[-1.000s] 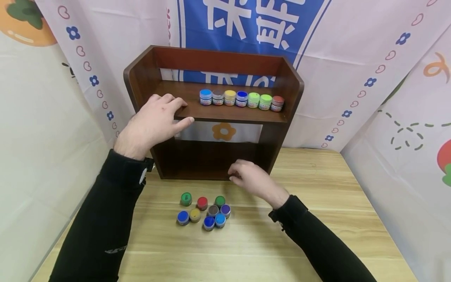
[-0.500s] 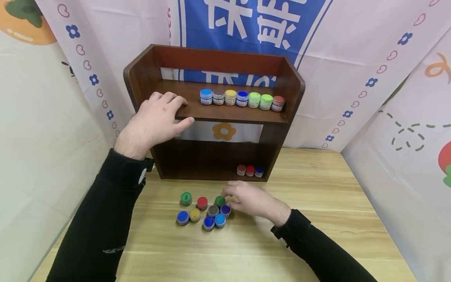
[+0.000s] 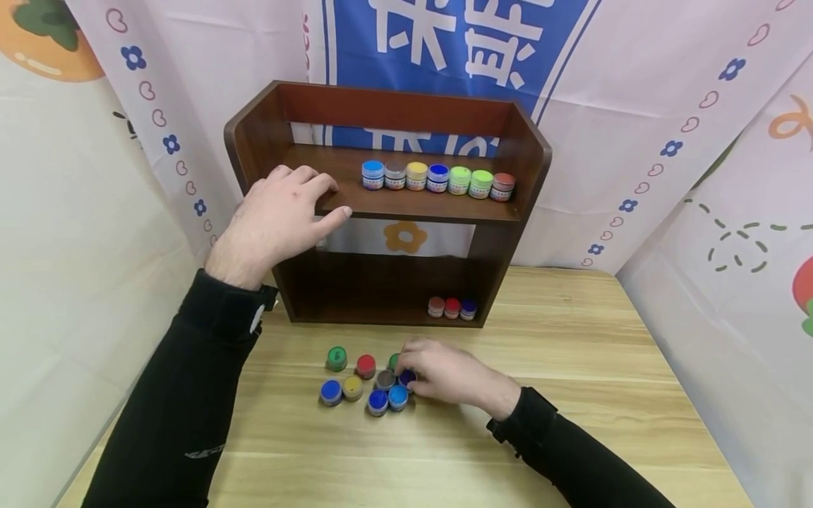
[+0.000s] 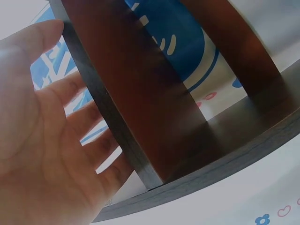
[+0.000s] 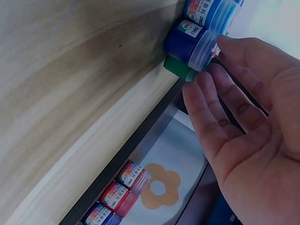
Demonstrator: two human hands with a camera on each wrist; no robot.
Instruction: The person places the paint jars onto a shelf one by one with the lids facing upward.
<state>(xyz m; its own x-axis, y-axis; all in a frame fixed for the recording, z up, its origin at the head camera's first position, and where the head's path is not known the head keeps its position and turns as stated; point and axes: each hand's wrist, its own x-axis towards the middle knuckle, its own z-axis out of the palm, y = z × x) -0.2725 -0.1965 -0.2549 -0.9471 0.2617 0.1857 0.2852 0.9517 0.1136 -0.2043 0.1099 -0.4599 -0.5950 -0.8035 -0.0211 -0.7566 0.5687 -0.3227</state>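
Note:
My left hand (image 3: 273, 219) rests on the left of the brown wooden shelf (image 3: 413, 208), fingers over the upper board and thumb along its front edge. On the table, my right hand (image 3: 454, 374) pinches a purple-blue paint jar (image 5: 184, 42) between thumb and fingertips; in the head view the hand partly covers it. A green-lidded jar (image 5: 178, 68) lies right beside the fingertips. Next to it are a light blue jar (image 3: 398, 397), a dark blue jar (image 3: 377, 402) and a grey-brown jar (image 3: 384, 379).
Further left on the table stand green (image 3: 336, 358), red (image 3: 365, 365), yellow (image 3: 352, 387) and blue (image 3: 331, 391) jars. A row of several jars (image 3: 437, 178) lines the upper board. Three jars (image 3: 452, 307) stand at the lower compartment's right end. Printed cloth (image 3: 635, 106) hangs behind.
My right hand has moved from the lower compartment down to the loose jars and closed around the purple-blue one. Three jars in the lower compartment came into sight. The left hand stays put.

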